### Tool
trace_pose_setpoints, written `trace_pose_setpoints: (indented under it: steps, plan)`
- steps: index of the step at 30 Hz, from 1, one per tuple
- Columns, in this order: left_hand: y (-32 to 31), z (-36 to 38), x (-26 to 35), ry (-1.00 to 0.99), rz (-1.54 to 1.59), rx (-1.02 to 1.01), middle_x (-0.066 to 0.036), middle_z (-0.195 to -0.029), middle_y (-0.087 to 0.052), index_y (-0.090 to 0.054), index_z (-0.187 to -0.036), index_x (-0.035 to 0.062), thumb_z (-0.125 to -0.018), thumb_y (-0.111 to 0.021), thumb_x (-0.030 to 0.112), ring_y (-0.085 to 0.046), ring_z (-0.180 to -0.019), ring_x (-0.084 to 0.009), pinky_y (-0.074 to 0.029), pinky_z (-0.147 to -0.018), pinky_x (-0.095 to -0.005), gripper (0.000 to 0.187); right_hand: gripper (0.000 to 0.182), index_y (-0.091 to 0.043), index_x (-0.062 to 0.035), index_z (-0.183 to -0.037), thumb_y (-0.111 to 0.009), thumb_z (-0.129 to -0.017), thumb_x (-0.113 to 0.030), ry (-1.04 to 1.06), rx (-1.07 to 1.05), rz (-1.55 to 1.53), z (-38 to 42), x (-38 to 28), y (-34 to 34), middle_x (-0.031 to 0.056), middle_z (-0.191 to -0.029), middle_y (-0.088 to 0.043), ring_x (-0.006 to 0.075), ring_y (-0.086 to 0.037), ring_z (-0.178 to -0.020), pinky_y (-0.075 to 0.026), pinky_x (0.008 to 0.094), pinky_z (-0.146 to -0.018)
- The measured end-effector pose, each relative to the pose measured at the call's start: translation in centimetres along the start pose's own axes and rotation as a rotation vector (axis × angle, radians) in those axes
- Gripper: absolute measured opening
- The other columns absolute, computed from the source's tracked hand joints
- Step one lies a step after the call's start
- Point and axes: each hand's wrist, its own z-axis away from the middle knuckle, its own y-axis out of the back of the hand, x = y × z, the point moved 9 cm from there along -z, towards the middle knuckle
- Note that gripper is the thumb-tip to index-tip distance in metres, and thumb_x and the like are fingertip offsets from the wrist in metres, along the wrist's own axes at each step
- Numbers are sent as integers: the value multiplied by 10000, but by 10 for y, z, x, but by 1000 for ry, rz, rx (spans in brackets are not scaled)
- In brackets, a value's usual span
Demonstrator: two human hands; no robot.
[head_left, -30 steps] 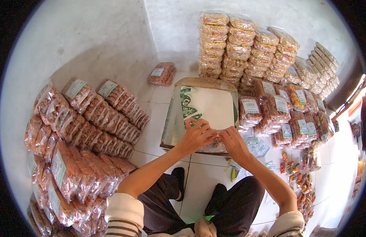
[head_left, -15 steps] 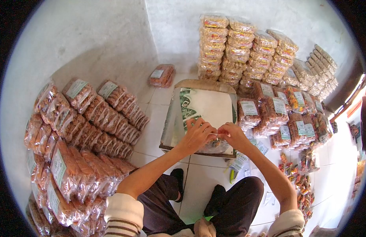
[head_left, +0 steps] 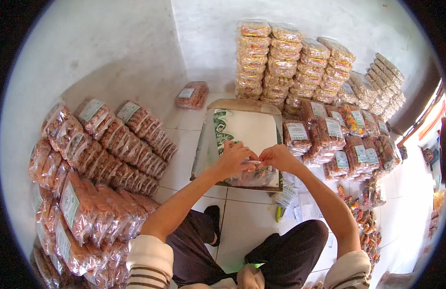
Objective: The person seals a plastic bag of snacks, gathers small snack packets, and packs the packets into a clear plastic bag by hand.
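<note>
Over the near edge of a low board-topped stand point(head_left: 254, 126), both my hands meet at the top of a clear plastic bag point(head_left: 254, 178). My left hand point(head_left: 232, 160) has its fingers closed on the bag's gathered edge. Close beside it, my right hand point(head_left: 277, 159) pinches the same plastic with thumb and fingers. The bag lies on the stand below my hands, and its contents are partly hidden. A green and white printed sheet point(head_left: 221, 126) lies along the stand's left side.
Brown snack packs point(head_left: 95, 207) are stacked at the left. One pack point(head_left: 192, 95) lies by the wall. Tall stacks of pale packs point(head_left: 252, 60) stand behind, with labelled packs point(head_left: 329, 127) at the right. Small colourful packets point(head_left: 367, 221) and a yellow-green tool point(head_left: 279, 214) lie on the floor.
The view has shifted slightly, so the stand sits a little further left. My right hand has turned over a little at the bag's edge, and both hands remain together there.
</note>
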Motion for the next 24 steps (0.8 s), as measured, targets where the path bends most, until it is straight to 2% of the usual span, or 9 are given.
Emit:
trace_pose_setpoints:
  steps: [4, 6, 7, 9, 12, 16, 18, 20, 24]
  plan:
    - [5, 0, 0, 11, -158, 84, 34, -803, -566, -585, -864, 167, -757, -590, 288, -469, -838, -150, -230, -770, -383, 162, 188, -613, -28, -768, -676, -663, -170, -51, 27, -10, -5, -1, -2, 131, -715, -606, 272, -589, -663, -471, 337, -608]
    - [4, 1, 0, 35, -170, 96, 33, -812, -564, -579, -869, 167, -764, -584, 277, -471, -839, -155, -230, -770, -383, 153, 163, -590, -34, -740, -651, -692, -178, 47, 207, 125, 6, -20, 4, 141, -727, -564, 295, -561, -711, -454, 356, -638]
    - [1, 3, -3, 66, -165, 90, 31, -844, -556, -572, -891, 171, -777, -562, 304, -469, -850, -161, -233, -782, -387, 176, 163, -590, -34, -740, -651, -692, -178, 45, 207, 126, 10, -21, -2, 141, -727, -564, 295, -561, -711, -454, 356, -638]
    - [-4, 5, -3, 93, -159, 81, 29, -875, -548, -565, -912, 174, -790, -540, 331, -467, -861, -167, -236, -795, -392, 200, 136, -559, -33, -720, -607, -720, -160, 81, 398, 173, 20, -26, 4, 147, -733, -513, 321, -524, -737, -434, 387, -649]
    - [-6, 7, -5, 147, -151, 79, 23, -903, -542, -545, -927, 163, -794, -541, 305, -464, -879, -176, -233, -801, -396, 195, 106, -538, -22, -725, -569, -727, -124, 47, 406, 156, 22, -26, 2, 152, -741, -504, 330, -511, -745, -425, 402, -649]
    - [-1, 2, -12, 150, -70, 187, 23, -910, -546, -536, -939, 151, -792, -537, 293, -466, -885, -189, -229, -812, -414, 205, 107, -526, -22, -760, -564, -712, -109, 20, 334, 260, 7, -19, 5, 150, -748, -494, 323, -504, -776, -425, 393, -658]
    - [4, -5, -18, 168, -80, 214, 24, -913, -546, -534, -944, 146, -781, -546, 281, -466, -886, -193, -229, -814, -421, 211, 94, -519, -28, -776, -557, -708, -79, 184, 418, 363, 2, -32, 12, 140, -751, -484, 315, -502, -801, -428, 383, -653]
    - [17, -11, -15, 121, -147, 293, 23, -911, -548, -539, -926, 132, -748, -564, 255, -468, -872, -202, -235, -808, -433, 218, 87, -519, -31, -777, -555, -704, -61, 163, 458, 372, -3, -26, 15, 134, -750, -480, 309, -503, -802, -431, 377, -654]
    - [6, -22, -16, 45, -222, 275, 17, -909, -549, -542, -906, 126, -702, -597, 189, -467, -861, -210, -236, -806, -422, 221, 81, -528, -40, -775, -549, -698, -33, 122, 513, 378, 0, -15, 20, 125, -766, -487, 292, -506, -807, -440, 364, -678]
